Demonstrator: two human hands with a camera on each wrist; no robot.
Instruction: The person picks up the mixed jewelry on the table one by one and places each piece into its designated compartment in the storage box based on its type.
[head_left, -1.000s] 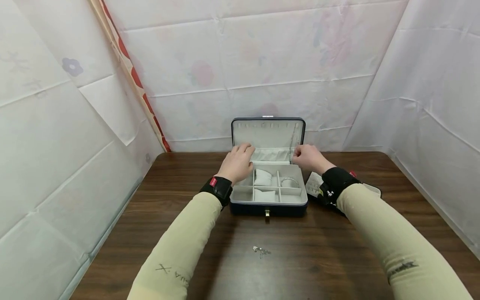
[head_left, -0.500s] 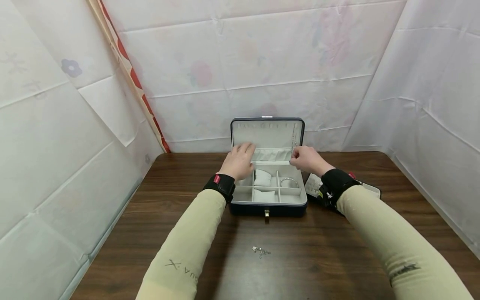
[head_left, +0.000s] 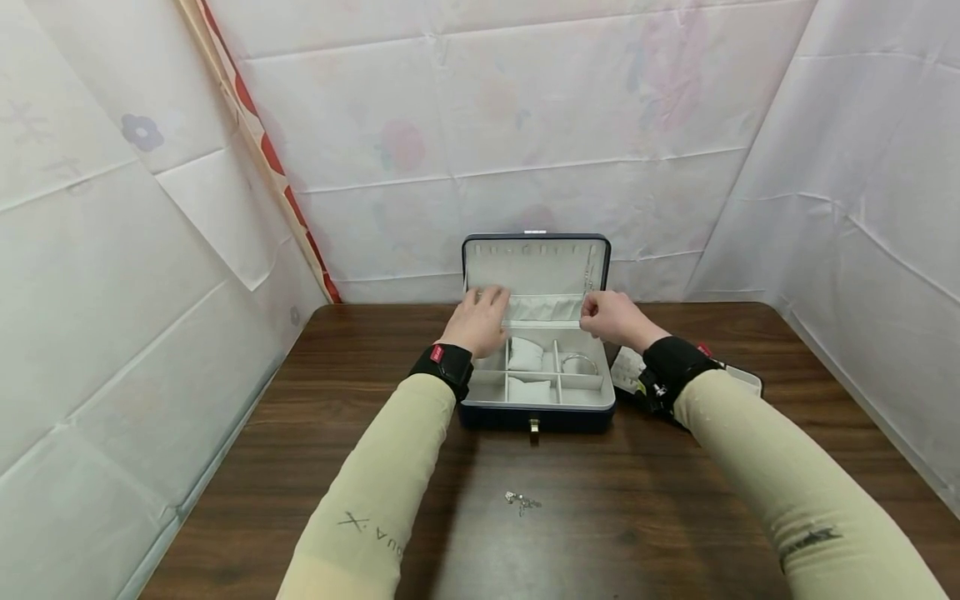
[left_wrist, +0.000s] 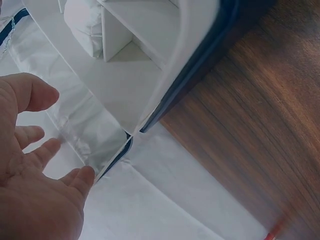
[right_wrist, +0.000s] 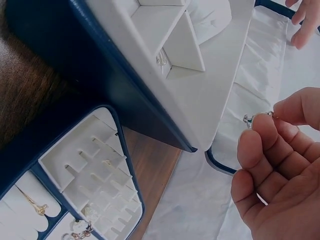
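Note:
A navy jewellery box [head_left: 495,419] stands with its white-lined lid [head_left: 534,271] raised. A fine silver necklace [head_left: 588,265] hangs inside the lid at the right. My right hand [head_left: 617,318] pinches a small silver piece [right_wrist: 248,119] between thumb and forefinger, just below the hanging chain. My left hand [head_left: 476,323] is by the lid's left side, fingers spread and loosely bent, holding nothing. In the box compartments sit two white cushions [head_left: 526,356] and, at the back right, a silver bangle [head_left: 578,357].
A smaller jewellery case [head_left: 626,367] lies right of the box, partly under my right wrist; a gold piece [right_wrist: 40,209] shows in it. A small heap of silver jewellery [head_left: 522,502] lies on the wooden table [head_left: 337,442] in front. White patterned sheets [head_left: 570,125] hang around.
My right hand has shifted slightly left, and the necklace chain, slanted before, now hangs straighter against the lid. My left forearm has moved a little to the right.

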